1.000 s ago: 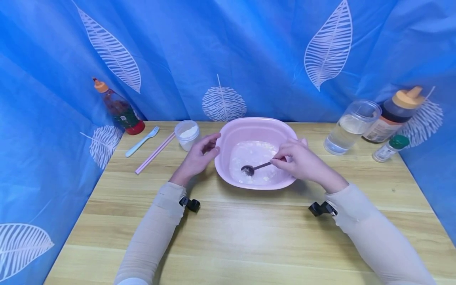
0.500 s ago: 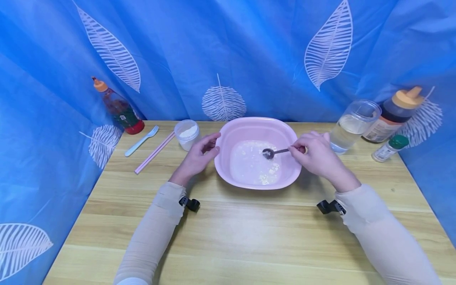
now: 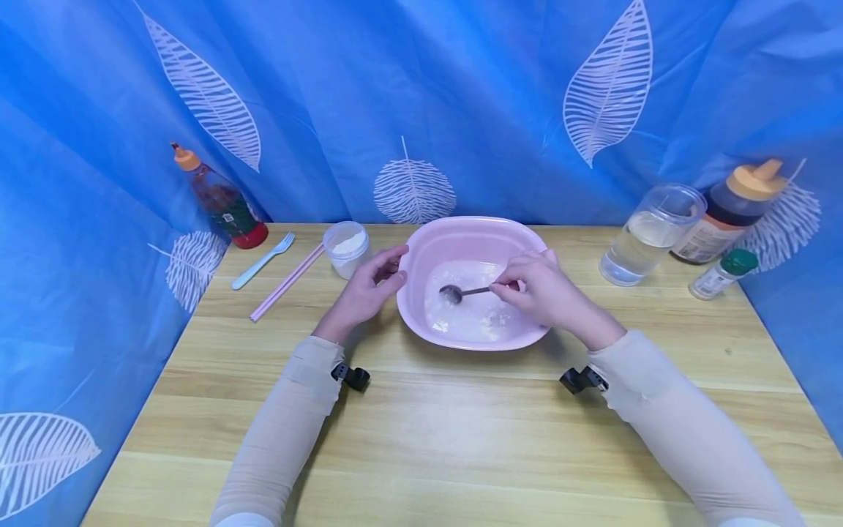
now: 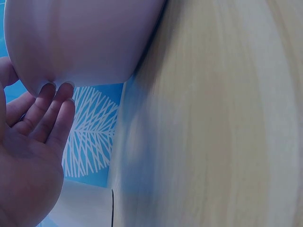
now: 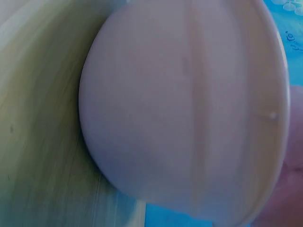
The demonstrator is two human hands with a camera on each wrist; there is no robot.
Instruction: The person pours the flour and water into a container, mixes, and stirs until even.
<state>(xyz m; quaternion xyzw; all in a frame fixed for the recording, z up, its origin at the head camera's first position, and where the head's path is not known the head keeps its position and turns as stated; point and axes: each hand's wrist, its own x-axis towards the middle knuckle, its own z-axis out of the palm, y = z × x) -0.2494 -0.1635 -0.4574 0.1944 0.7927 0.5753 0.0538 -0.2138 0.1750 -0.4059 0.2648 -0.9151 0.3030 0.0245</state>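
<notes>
A pink basin (image 3: pixel 470 238) stands on the wooden table, with wet white mixture (image 3: pixel 487 327) and pale lumps across its bottom. My left hand (image 3: pixel 361 296) holds the basin's left rim. In the left wrist view, the fingertips (image 4: pixel 65 86) press on the outer wall and the thumb lies at the rim. My right hand (image 3: pixel 543 291) reaches over the right rim and pinches the handle of a small dark spoon (image 3: pixel 451 294). The spoon's bowl is down in the mixture, left of the basin's middle. In the right wrist view the basin wall (image 5: pixel 156 104) hides most of that hand.
Left of the basin are a jar of white powder (image 3: pixel 347 252), pink chopsticks (image 3: pixel 286 283), a light blue fork (image 3: pixel 263 260) and a red sauce bottle (image 3: pixel 230 205). On the right stand a cup of water (image 3: pixel 645 238), a dark sauce bottle (image 3: pixel 731 212) and a green-capped shaker (image 3: pixel 723 274).
My right hand swept the spoon right and back toward the basin's right side, then left again across the bottom. The left hand and the basin stayed in place.
</notes>
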